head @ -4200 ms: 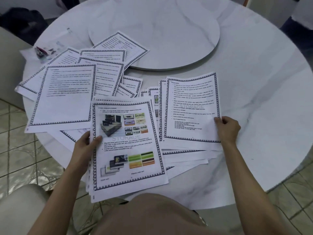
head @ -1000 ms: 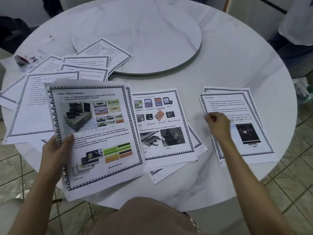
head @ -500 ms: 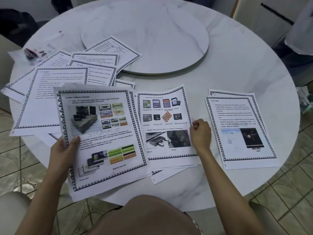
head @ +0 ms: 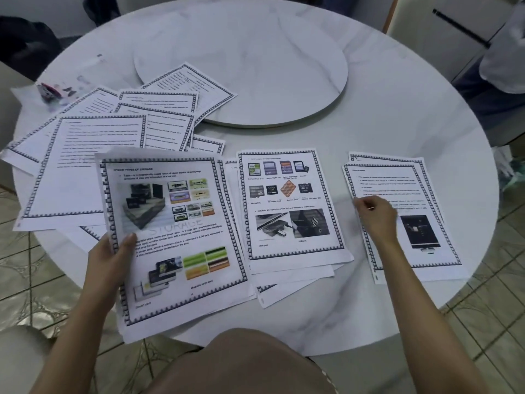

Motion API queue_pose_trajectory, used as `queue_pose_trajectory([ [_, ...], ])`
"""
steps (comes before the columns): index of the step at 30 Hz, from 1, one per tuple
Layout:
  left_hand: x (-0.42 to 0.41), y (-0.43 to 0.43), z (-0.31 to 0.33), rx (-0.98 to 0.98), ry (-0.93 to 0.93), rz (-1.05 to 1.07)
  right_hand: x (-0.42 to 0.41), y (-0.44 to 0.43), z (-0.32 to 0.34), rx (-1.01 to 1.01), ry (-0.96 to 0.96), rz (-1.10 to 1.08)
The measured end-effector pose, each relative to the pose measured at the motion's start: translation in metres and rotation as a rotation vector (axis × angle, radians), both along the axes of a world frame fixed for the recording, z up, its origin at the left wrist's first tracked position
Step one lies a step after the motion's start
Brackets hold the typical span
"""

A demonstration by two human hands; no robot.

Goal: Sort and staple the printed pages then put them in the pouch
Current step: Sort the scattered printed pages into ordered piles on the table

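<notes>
Printed pages, in four lots on the round white table (head: 397, 115).

1. Held stack (head: 181, 251): the top sheet is headed "Other types of storage" and has colour pictures. It is at the near left and overhangs the table's edge. My left hand (head: 109, 265) grips its left margin, with the thumb pressed flat on the top sheet and the other fingers hidden beneath.
2. Middle pile (head: 295, 237): it lies flat just right of the held stack. The top sheet shows memory cards and USB ports, and the sheets below are fanned out at the near edge.
3. Right pile (head: 426, 189): it lies well apart from the middle pile, and its top sheet has text above a dark picture. My right hand (head: 375, 216) is over its left edge with fingers curled. I cannot tell whether they pinch a sheet.
4. Text pages (head: 85, 172): these are spread loosely and overlapping at the far left. One corner lies on the raised turntable (head: 270, 52).

Beyond them, at the far left edge, is a small pink-and-dark item (head: 49, 91), too blurred to name.
</notes>
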State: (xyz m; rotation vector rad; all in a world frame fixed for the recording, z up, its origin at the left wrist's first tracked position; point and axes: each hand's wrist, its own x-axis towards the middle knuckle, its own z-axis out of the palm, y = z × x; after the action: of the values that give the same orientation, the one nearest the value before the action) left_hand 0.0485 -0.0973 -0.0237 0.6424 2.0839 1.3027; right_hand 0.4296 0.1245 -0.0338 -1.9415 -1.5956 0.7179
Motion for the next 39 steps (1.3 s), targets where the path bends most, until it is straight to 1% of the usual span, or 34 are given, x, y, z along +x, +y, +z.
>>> queue_pose_trajectory([
  [3,0.002,0.002,0.000,-0.021,0.012,-0.013,-0.028,-0.007,-0.015,-0.060,-0.067,0.094],
  [5,0.002,0.004,0.000,-0.026,0.031,-0.015,-0.044,-0.011,-0.025,-0.054,-0.177,0.122],
  [8,0.004,0.006,0.001,-0.027,0.030,-0.006,-0.055,-0.013,-0.033,-0.034,-0.238,0.075],
  [10,0.005,0.005,0.000,-0.029,0.020,0.001,-0.057,-0.010,-0.033,-0.019,-0.196,0.067],
  [12,0.005,0.004,0.001,-0.031,0.021,0.008,-0.052,-0.006,-0.024,0.017,-0.065,0.055],
  [14,0.005,0.002,0.000,-0.031,0.028,0.020,-0.039,-0.001,-0.009,0.035,0.061,-0.006],
  [16,0.005,0.001,0.001,-0.029,0.035,0.034,-0.014,0.006,0.005,0.063,0.109,-0.084],
  [17,0.005,0.000,0.001,-0.024,0.035,0.039,0.001,0.010,0.010,0.085,0.104,-0.113],
  [21,0.007,-0.002,0.001,-0.005,0.017,0.040,0.069,0.017,0.012,0.097,-0.066,-0.246],
  [25,0.006,-0.003,-0.001,-0.015,0.021,0.031,0.115,0.014,-0.004,-0.007,-0.177,-0.299],
  [28,0.004,-0.002,0.000,-0.009,0.031,0.049,0.121,0.009,-0.011,-0.019,-0.220,-0.355],
  [31,0.002,-0.002,0.001,0.000,0.045,0.047,0.099,0.005,-0.006,0.000,-0.324,-0.470],
  [33,0.001,-0.002,0.000,0.004,0.050,0.043,0.071,0.000,-0.003,0.012,-0.351,-0.416],
  [37,0.004,-0.002,0.001,0.021,0.028,0.043,-0.006,-0.020,-0.008,0.014,-0.322,-0.086],
  [39,0.005,-0.001,0.003,0.029,0.019,0.031,-0.040,-0.032,-0.014,0.004,-0.347,0.053],
])
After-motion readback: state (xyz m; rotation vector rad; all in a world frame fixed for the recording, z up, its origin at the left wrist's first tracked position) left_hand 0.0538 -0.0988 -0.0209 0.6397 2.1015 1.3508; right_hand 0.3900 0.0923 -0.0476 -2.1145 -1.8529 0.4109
